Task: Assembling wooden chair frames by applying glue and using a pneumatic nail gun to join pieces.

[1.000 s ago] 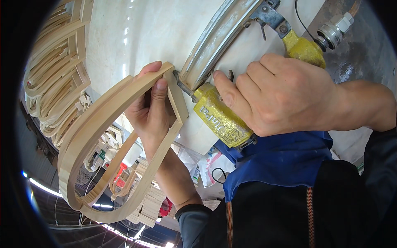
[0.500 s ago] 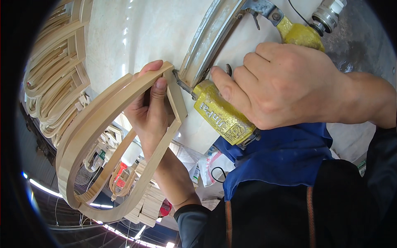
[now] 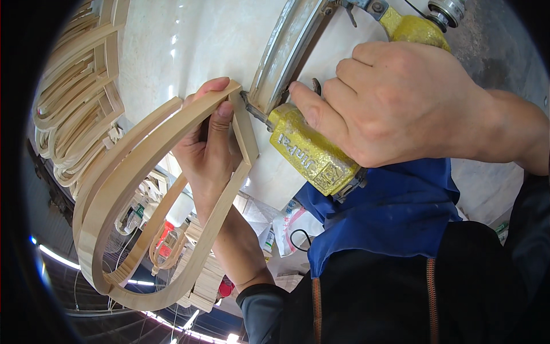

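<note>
My left hand (image 3: 209,152) grips a pale curved wooden frame (image 3: 120,195) at its upper joint, thumb along the top edge. The frame loops down to the lower left. My right hand (image 3: 401,100) is closed around a yellow pneumatic nail gun (image 3: 312,152), index finger by the trigger. The gun's metal nose (image 3: 252,109) touches the frame's corner joint right beside my left fingers. A long metal magazine (image 3: 286,49) runs up from the nose, and an air fitting (image 3: 447,8) shows at the gun's top end.
A white glossy work surface (image 3: 189,46) lies behind the hands. A stack of several similar curved wooden frames (image 3: 74,103) sits at the upper left. More wooden pieces and a red object (image 3: 163,235) lie below. A blue cloth (image 3: 389,212) drapes near my body.
The view has shifted slightly; the nail gun and right hand sit a little higher and closer to the frame joint. The left hand keeps its grip on the frame.
</note>
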### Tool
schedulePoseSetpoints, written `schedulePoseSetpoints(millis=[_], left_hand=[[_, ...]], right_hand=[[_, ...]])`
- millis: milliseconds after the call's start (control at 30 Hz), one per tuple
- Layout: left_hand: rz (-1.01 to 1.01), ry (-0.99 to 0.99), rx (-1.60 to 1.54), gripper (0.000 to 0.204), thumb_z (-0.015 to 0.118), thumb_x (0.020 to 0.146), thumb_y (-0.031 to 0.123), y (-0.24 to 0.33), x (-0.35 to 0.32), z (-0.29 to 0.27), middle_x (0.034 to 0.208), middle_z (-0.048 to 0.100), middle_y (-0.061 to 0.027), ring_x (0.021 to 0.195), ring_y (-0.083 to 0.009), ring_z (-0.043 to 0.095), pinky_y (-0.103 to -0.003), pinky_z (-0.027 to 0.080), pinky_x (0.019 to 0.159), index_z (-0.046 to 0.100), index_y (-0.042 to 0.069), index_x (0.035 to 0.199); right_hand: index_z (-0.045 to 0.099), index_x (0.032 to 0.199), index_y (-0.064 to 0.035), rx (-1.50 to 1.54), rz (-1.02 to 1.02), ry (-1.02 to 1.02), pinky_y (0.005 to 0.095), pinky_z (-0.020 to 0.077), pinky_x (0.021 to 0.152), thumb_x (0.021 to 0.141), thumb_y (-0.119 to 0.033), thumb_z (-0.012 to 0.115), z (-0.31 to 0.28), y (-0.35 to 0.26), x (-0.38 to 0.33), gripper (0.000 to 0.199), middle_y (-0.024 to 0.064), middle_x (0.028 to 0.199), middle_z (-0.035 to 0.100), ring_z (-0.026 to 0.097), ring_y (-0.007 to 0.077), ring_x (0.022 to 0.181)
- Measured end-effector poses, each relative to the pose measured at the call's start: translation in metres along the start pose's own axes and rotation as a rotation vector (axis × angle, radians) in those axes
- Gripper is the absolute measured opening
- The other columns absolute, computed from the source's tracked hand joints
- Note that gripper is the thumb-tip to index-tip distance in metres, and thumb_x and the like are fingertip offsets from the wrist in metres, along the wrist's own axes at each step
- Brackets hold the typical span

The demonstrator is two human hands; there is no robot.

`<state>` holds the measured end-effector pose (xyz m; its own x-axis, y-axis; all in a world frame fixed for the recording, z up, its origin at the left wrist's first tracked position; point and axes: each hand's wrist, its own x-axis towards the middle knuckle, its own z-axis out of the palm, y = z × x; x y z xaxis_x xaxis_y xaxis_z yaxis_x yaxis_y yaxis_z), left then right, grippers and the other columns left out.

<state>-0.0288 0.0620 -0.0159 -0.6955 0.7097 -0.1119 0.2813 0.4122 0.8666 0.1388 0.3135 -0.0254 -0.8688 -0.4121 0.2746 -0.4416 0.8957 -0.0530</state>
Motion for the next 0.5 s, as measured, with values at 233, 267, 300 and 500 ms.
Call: schedulePoseSetpoints(millis=[233,267,300,500], left_hand=[[-0.008,-0.004,0.001,0.024,0.071,0.11,0.005,-0.002,-0.001,-0.002,0.135,0.079,-0.0111,0.118,-0.0187,0.072,-0.036,0.053,0.113,0.079,0.003,0.132],[0.0,-0.001,-0.003,0.024,0.071,0.109,0.004,-0.002,0.0,-0.001,0.132,0.079,-0.0105,0.115,-0.0182,0.071,-0.035,0.053,0.11,0.079,0.002,0.132],[0.007,0.003,-0.006,0.024,0.072,0.108,0.002,-0.002,0.0,0.0,0.13,0.079,-0.0099,0.112,-0.0177,0.07,-0.034,0.053,0.108,0.079,0.002,0.131],[0.029,0.012,-0.039,0.025,0.072,0.107,-0.002,-0.005,0.001,0.001,0.127,0.079,-0.0091,0.105,-0.0162,0.068,-0.031,0.053,0.101,0.078,0.001,0.131]], right_hand=[[0.074,0.1,-0.0031,-0.04,-0.032,0.023,0.0276,0.0416,0.06,0.093,-0.01,0.074,0.002,0.003,-0.001,0.01,0.0019,0.071,0.054,0.049,0.015,0.059],[0.073,0.099,-0.0034,-0.051,-0.039,0.029,0.0277,0.0414,0.06,0.093,-0.01,0.074,0.003,0.003,0.0,0.009,0.0019,0.071,0.054,0.049,0.015,0.059],[0.072,0.098,-0.0038,-0.062,-0.047,0.035,0.0278,0.0413,0.06,0.093,-0.01,0.074,0.004,0.004,0.0,0.008,0.0018,0.071,0.054,0.048,0.015,0.059],[0.069,0.094,-0.0062,-0.112,-0.036,0.161,0.0283,0.0406,0.06,0.093,-0.009,0.072,0.018,0.003,-0.003,0.005,0.0013,0.071,0.053,0.047,0.0148,0.059]])
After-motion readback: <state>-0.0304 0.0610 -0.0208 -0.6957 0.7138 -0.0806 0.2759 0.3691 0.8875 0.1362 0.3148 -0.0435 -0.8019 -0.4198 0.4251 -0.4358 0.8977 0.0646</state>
